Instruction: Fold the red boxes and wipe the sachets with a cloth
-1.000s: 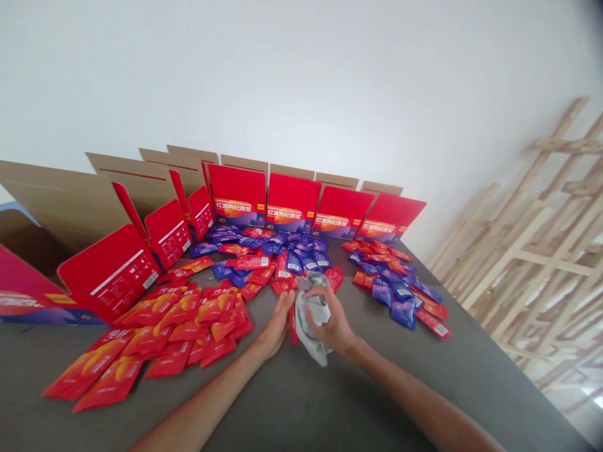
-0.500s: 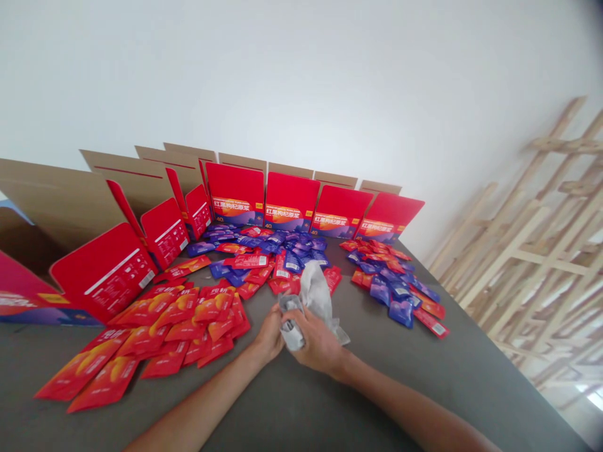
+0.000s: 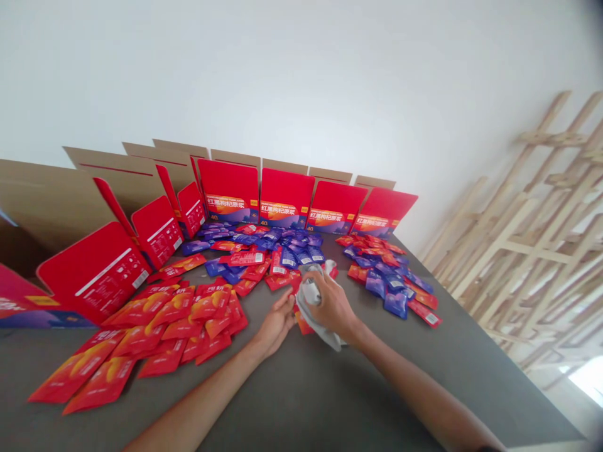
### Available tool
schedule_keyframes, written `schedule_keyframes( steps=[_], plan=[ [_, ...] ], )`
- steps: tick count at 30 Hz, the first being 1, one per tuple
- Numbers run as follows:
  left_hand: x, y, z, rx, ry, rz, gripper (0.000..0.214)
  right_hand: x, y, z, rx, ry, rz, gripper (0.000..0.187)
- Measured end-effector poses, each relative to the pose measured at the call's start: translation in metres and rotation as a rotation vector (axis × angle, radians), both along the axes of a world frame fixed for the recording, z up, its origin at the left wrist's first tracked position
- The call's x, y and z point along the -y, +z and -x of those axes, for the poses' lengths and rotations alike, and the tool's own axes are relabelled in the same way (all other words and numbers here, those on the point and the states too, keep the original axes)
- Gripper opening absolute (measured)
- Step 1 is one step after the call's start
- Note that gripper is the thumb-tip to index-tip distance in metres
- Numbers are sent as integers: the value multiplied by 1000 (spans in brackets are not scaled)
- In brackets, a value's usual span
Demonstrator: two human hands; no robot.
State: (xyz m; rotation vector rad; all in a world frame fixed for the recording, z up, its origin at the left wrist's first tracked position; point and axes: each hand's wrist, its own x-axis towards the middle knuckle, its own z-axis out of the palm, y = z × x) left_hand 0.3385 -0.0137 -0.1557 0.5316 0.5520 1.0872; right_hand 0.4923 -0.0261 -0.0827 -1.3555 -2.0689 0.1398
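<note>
My right hand [image 3: 331, 306] is closed on a crumpled grey-white cloth [image 3: 325, 336], which lies over part of a red pouch [image 3: 303, 322]. The pouch's orange-printed lower end shows below the cloth; the rest is mostly covered. At the pouch's left edge is my left hand [image 3: 277, 324], its fingers and thumb meeting that edge in a light grip. Left of it lies a spread pile of red and orange pouches [image 3: 181, 320]. Beyond both hands lies a mixed heap of purple pouches [image 3: 294, 242] and red ones.
Open red cartons [image 3: 287, 188] line the back of the grey table [image 3: 301, 402]. More open cartons [image 3: 97, 270] stand along the left. A second mixed pile of pouches [image 3: 384, 270] lies at the right. Wooden racks [image 3: 527, 238] stand beyond the right edge.
My right hand has moved up and right with the cloth, away from my left hand. The cloth has opened out, and a red pouch now shows between the hands.
</note>
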Motion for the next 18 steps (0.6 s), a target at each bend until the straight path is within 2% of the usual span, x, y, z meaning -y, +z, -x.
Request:
schedule_keyframes(
  steps=[4, 6, 8, 11, 13, 16, 18],
  plan=[
    [-2, 0, 0, 88, 35, 31, 43, -4, 8, -16, 125, -169, 206, 23],
    [-7, 2, 2, 122, 106, 61, 46, -2, 3, -19, 174, -149, 323, 25],
    [-11, 4, 4, 140, 151, 79, 47, 2, -4, -19, 164, -106, 364, 25],
    [-12, 6, 6, 140, 110, 37, 37, 10, -13, -20, 109, -130, 303, 20],
    [-9, 8, 6, 127, 42, -23, 29, 15, -11, -30, 47, -138, 240, 20],
    [-4, 12, 8, 110, -66, -72, 33, 23, 8, -67, -90, -187, 55, 27],
    [-2, 14, 9, 120, -105, -48, 37, 26, 28, -105, -112, -335, -125, 30]
  ],
)
